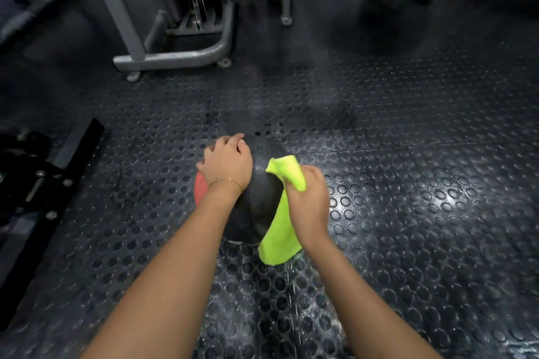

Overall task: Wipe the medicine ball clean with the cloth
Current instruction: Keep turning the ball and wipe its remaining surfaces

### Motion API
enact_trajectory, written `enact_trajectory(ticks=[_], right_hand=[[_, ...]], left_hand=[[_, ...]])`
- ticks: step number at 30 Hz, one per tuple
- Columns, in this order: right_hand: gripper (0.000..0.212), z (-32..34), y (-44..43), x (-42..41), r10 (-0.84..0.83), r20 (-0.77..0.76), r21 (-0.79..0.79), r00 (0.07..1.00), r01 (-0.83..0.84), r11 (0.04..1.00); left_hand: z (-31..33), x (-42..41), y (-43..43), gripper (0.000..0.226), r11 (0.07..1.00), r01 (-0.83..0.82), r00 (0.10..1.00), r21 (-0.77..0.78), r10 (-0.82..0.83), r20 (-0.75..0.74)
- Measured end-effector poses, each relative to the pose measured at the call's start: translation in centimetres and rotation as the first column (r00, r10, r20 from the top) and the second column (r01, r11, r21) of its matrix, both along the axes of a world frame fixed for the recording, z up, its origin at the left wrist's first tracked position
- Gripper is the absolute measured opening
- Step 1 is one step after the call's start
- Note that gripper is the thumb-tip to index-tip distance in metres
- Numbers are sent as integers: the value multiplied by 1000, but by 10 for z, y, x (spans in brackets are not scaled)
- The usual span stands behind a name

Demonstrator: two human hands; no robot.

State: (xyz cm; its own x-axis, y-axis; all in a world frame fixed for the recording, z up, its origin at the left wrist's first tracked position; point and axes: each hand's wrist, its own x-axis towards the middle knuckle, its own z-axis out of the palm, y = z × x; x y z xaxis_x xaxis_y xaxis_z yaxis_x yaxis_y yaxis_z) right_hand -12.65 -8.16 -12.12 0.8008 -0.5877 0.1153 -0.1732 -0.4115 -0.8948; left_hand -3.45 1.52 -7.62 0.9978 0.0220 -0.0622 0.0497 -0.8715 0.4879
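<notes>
Medicine ball (pixel 256 207) sits on the studded rubber floor (pixel 408 154) right in front of us, black with a red patch (pixel 200 188) on its left side. Our left hand (pixel 227 165) is spread over the top-left, bracing it. Our right hand (pixel 309 201) is closed around the yellow-green cloth (pixel 280 237), pressed to the ball's right flank, one end hanging to the floor. We judge wiping is mid-way: the right side is getting covered, while the left, far side and underside look untouched. We can't tell from this view how clean the surface is.
</notes>
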Motion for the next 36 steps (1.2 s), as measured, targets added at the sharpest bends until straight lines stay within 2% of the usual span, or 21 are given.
enact_trajectory(ticks=[4, 5, 6, 8, 9, 10, 14, 15, 17, 19, 20, 23, 25, 28, 30, 33, 35, 36], right_hand=[[30, -3, 18, -34, 138, 63, -142, 988, -128, 982], [29, -7, 17, -38, 128, 76, -112, 989, -119, 987], [26, -10, 12, -37, 56, 67, -17, 996, -55, 998], [14, -16, 0, -27, -148, -51, 242, 988, 156, 958], [12, -17, -3, -25, -197, -112, 281, 974, 221, 934], [13, -18, -1, -26, -206, -127, 249, 970, 232, 940], [19, -5, 17, -40, -24, -8, 92, 1000, 25, 995], [17, -6, 12, -35, -53, -36, 100, 998, 56, 993], [12, -5, -7, -22, -142, -157, 226, 977, 175, 958], [15, -4, -19, -17, -138, -241, 305, 961, 209, 929], [18, -3, -17, -19, -112, -231, 268, 966, 174, 947], [37, 1, 8, -41, -10, -74, 117, 997, 18, 993], [41, -4, 13, -45, -41, -45, 117, 998, 46, 992], [27, -16, -6, -34, -94, -225, 199, 970, 141, 970], [24, -15, -12, -33, -105, -287, 185, 952, 162, 969], [24, 2, 10, -52, -41, -125, 15, 991, 43, 999], [24, 9, 23, -58, 20, -31, -8, 999, -20, 1000], [25, 9, 22, -55, 26, -30, 14, 999, -25, 1000]], left_hand=[[4, -8, 6, 36, 1000, -24, 1000, 16, 24, 0], [6, -10, 6, 33, 999, -32, 999, 15, 32, 13], [7, -13, 5, 31, 999, -40, 999, 14, 40, 31], [4, -23, 3, 28, 998, -64, 994, 6, 63, 87], [2, -28, 1, 27, 997, -76, 990, 3, 75, 118], [0, -31, 0, 27, 997, -81, 987, 5, 79, 139], [-5, -32, 3, 39, 998, -25, 992, 52, 18, 122], [-6, -33, 3, 41, 997, -4, 993, 74, -5, 117], [-8, -39, 4, 42, 996, 12, 991, 94, -24, 128], [-9, -42, 6, 41, 996, 3, 988, 86, -16, 152], [-10, -43, 9, 40, 997, 4, 988, 83, -16, 154], [-10, -44, 20, 39, 998, 35, 987, 53, -43, 158], [-11, -47, 27, 38, 997, 64, 980, 32, -69, 185], [-14, -64, 33, 47, 995, 98, 963, 33, -103, 248], [-15, -73, 35, 56, 993, 99, 954, 66, -113, 278], [-6, -65, 28, 44, 996, 34, 986, 77, -46, 159], [3, -53, 16, 36, 995, -93, 993, 37, 90, 81], [4, -50, 11, 40, 991, -125, 991, 50, 123, 47]])
